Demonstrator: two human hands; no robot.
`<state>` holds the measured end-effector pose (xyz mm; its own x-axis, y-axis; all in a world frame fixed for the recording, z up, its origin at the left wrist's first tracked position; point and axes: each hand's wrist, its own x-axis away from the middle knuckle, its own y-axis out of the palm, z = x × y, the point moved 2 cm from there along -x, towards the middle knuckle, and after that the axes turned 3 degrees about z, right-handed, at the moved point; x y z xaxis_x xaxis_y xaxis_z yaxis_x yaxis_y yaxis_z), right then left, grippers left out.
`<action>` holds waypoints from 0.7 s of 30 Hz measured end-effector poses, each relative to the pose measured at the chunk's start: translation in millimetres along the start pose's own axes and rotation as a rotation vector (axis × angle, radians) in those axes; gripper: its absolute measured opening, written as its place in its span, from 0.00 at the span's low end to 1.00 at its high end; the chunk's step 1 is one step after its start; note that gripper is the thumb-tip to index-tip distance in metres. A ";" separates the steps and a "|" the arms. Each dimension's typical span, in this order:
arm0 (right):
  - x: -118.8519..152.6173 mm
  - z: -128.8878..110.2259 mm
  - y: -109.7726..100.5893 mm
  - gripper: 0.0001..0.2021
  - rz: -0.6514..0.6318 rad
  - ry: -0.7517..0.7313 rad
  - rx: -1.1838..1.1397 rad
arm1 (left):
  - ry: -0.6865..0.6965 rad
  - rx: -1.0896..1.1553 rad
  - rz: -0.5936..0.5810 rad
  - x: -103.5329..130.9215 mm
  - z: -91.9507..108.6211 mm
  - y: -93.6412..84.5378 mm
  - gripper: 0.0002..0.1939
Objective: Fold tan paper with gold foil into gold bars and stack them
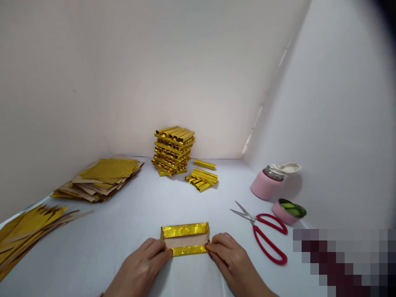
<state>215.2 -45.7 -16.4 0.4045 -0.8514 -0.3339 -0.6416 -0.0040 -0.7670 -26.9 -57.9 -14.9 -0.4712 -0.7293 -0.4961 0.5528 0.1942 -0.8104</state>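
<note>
A gold foil paper (185, 229) lies in front of me, its far and near edges folded inward so a pale strip of the backing shows between two gold bands. At its left end, my left hand (144, 260) pinches the paper between thumb and fingers. The right end is gripped the same way by my right hand (230, 258), close to the near fold. Just right of that hand rest scissors (254, 219) with red handles, their blades parted.
A stack of folded gold paper bars (173, 150) stands at the back, with a smaller pile of bars (202, 178) beside it. Gold sheets (108, 173) and gold strips (34, 231) lie at left. At right are a pink lidded container (266, 185) and a pink bowl (286, 214) holding something green.
</note>
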 end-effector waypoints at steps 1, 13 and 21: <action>-0.1 -0.3 -0.1 0.12 0.004 -0.004 -0.015 | 0.007 -0.001 -0.031 0.4 -0.1 0.4 0.15; -2.1 -1.0 -5.4 0.11 0.004 -0.024 0.018 | 0.036 -0.086 -0.009 9.5 -10.6 9.6 0.19; -16.2 -6.4 -14.3 0.12 -0.096 -0.235 0.157 | 0.227 -0.148 -0.026 -15.7 -0.5 -12.9 0.17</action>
<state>213.7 -35.2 3.5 0.6102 -0.7062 -0.3592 -0.4915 0.0181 -0.8707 -27.0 -48.6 3.3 -0.6354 -0.5727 -0.5179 0.4393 0.2834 -0.8524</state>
